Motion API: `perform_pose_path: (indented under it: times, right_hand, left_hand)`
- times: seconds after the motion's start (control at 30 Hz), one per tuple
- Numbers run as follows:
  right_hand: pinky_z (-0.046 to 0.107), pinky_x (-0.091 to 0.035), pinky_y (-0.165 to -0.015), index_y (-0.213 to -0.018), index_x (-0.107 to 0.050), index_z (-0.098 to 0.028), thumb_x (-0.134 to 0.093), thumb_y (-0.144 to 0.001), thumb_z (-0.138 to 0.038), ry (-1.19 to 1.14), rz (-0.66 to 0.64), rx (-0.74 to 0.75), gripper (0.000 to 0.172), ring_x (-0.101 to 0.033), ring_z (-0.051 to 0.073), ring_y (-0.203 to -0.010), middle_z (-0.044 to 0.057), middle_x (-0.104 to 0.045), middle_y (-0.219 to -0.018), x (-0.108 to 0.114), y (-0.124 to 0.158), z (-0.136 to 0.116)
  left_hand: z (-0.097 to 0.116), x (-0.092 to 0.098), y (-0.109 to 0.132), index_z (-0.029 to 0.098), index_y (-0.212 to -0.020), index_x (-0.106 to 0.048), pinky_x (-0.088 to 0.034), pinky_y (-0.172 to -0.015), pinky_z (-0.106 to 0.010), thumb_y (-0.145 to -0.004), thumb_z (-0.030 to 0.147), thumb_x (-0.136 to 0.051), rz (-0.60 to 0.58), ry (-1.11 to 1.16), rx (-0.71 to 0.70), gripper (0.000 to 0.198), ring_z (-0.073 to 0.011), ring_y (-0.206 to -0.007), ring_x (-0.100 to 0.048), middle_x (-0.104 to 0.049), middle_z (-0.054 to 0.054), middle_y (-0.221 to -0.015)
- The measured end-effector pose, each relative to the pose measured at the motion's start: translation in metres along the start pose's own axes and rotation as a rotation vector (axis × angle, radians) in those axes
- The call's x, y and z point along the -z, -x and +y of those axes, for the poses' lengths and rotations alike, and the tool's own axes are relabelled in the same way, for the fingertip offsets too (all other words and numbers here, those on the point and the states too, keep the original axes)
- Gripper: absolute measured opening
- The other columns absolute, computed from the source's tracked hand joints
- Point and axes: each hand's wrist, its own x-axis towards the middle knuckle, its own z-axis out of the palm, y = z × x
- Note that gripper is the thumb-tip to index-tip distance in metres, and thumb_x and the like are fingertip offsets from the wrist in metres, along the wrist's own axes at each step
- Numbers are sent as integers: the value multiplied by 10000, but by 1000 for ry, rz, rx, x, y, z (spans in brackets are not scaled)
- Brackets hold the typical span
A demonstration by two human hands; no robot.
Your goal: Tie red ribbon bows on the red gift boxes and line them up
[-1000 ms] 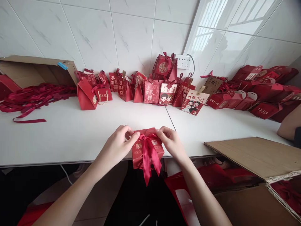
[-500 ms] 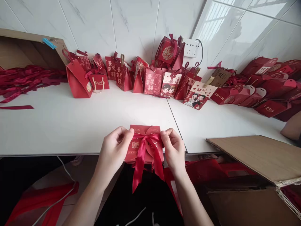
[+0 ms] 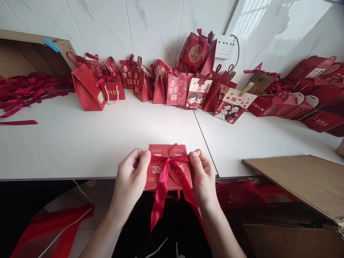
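A flat red gift box (image 3: 158, 182) with gold lettering lies at the table's front edge, its near side reaching past it. A shiny red ribbon (image 3: 161, 195) is tied in a bow over the middle of the box, and two tails hang down toward me. My left hand (image 3: 133, 170) pinches the bow's left loop between thumb and curled fingers. On the other side, my right hand (image 3: 203, 175) pinches the right loop the same way. Both loops are stretched straight out sideways. A twisted red cord (image 3: 173, 196) shows below the box.
Several red gift boxes (image 3: 177, 89) line the white table (image 3: 107, 143) along the tiled wall. A carton of ribbons (image 3: 29, 84) stands at left, a pile of boxes (image 3: 317, 93) at right. An open cardboard box (image 3: 295, 179) is at my lower right, a power strip (image 3: 223, 46) behind.
My hands have moved slightly apart, drawing the bow's loops tighter and thinner. The view has shifted a little, and the ribbon tails hang slightly lower.
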Motion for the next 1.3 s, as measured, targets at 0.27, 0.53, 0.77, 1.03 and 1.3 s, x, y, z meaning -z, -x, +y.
perform_pose_path:
  times: [0.27,0.53,0.77,1.03,1.3]
  right_hand:
    - [231,-388,-582,-820,-449,-222,-477,-873,-505,548,-106,163,290,-452,118,-633,-28,-462,-709,23,37,-34]
    - [218,-425,-556,-771,-527,-199,-556,-832,-83,871,19,617,134,-504,103,-600,-14,-543,-677,7,57,-32]
    - [328,-398,-655,-927,-596,-130,-540,-845,-33,1123,-149,1004,139,-474,139,-660,36,-560,-718,16,61,-27]
    - [319,-387,-660,-905,-589,-144,-547,-848,-55,1165,-198,970,113,-495,135,-633,21,-576,-695,13,66,-20]
    - [313,-412,-582,-791,-542,-192,-512,-892,-260,837,-363,1015,125,-469,133,-545,-9,-508,-590,23,62,-18]
  left_hand:
    - [5,14,-7,212,-668,-434,-406,-555,-230,-849,432,-472,-44,-203,-210,287,-121,-573,-445,-392,40,-604]
    - [25,7,-17,249,-843,-618,-391,-987,-322,-858,320,-511,-316,-358,-542,129,-201,-1143,-497,-553,-19,-1096]
    - [19,5,-25,248,-835,-605,-363,-1034,-353,-840,339,-526,-429,-275,-335,121,-213,-1175,-499,-564,-11,-1146]
    - [20,3,-26,224,-819,-616,-359,-1036,-372,-815,340,-536,-424,-225,-333,142,-231,-1155,-514,-584,-38,-1123]
    - [10,3,-29,218,-960,-611,-367,-998,-312,-864,441,-449,-317,8,-286,292,-214,-1183,-488,-586,-47,-1183]
